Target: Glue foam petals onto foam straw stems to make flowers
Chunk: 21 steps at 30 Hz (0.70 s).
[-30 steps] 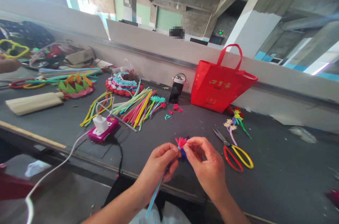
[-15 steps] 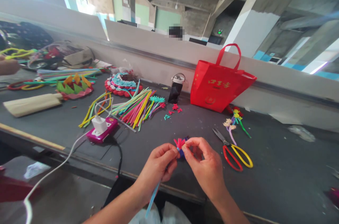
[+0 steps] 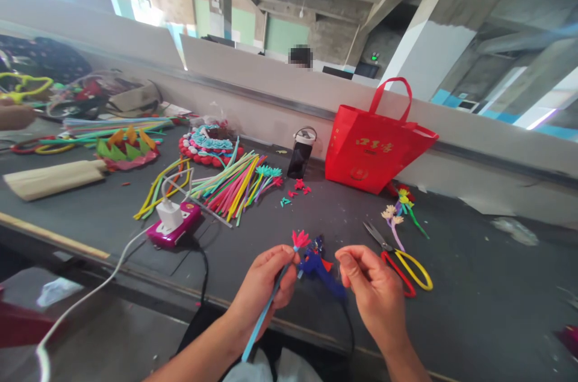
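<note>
My left hand [image 3: 273, 274] is closed round the light-blue stem of a pipe-cleaner flower [image 3: 261, 325]. Its red-pink petals stand up above my thumb, and the stem slants down toward my lap. My right hand [image 3: 372, 286] is apart from the flower, thumb and fingertips pinched together; whether something small is between them I cannot make out. Between the hands a blue glue gun [image 3: 323, 274] with an orange-red trigger lies on the dark table. Just right of my right hand are scissors [image 3: 397, 258] with one red and one yellow handle loop.
Bundled coloured pipe cleaners [image 3: 232, 186] lie left of centre, behind a purple power strip [image 3: 174, 225] with a white cable. Further back stand a phone [image 3: 299, 159] and a red bag [image 3: 374, 150]. Finished flowers [image 3: 400, 210] lie near the scissors. Another person's hand [image 3: 15, 116] shows far left.
My right hand has moved right, away from the flower. The flower now shows fully in my left hand, and the glue gun is uncovered. At far left, the other person's yellow piece has shifted.
</note>
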Each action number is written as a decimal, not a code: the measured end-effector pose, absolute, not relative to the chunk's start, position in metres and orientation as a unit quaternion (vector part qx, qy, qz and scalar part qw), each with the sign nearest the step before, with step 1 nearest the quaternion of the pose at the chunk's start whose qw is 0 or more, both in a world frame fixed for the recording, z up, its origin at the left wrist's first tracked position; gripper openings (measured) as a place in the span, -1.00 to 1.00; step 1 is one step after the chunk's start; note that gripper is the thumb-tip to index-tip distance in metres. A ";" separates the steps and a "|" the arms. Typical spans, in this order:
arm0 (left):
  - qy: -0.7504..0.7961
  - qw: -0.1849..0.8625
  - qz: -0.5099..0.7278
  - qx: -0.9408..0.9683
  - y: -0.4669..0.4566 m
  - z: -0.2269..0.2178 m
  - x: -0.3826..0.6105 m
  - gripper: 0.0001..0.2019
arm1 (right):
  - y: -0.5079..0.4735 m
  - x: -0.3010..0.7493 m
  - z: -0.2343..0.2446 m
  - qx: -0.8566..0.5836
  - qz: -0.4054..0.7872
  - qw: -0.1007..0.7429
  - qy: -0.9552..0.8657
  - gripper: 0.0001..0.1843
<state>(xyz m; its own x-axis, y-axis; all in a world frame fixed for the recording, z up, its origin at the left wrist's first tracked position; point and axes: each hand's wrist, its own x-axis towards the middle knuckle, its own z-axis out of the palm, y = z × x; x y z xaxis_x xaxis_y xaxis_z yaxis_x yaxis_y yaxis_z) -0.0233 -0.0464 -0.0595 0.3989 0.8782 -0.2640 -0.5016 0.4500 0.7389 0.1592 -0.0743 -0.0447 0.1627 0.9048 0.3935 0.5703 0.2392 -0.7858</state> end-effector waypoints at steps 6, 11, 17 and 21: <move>0.319 0.789 0.440 0.287 -0.047 -0.061 -0.023 -0.81 | -0.077 0.149 -0.058 -0.553 0.155 0.451 -0.682 -0.60; 0.328 0.781 0.440 0.298 -0.050 -0.058 -0.021 -0.81 | -0.075 0.138 -0.051 -0.528 0.107 0.480 -0.692 -0.87; 0.336 0.772 0.445 0.306 -0.048 -0.058 -0.022 -0.81 | -0.069 0.136 -0.052 -0.547 0.116 0.458 -0.692 -0.79; 0.351 0.758 0.466 0.293 -0.042 -0.058 -0.029 -0.80 | -0.068 0.137 -0.058 -0.545 0.100 0.437 -0.709 -0.60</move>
<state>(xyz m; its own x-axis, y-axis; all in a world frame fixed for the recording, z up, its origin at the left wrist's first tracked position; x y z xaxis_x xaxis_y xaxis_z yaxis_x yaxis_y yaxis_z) -0.0285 -0.0416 -0.0581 0.3190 0.9117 -0.2590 -0.5009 0.3942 0.7706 0.1374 -0.0679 -0.0583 -0.0241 0.8593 0.5110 0.6843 0.3868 -0.6181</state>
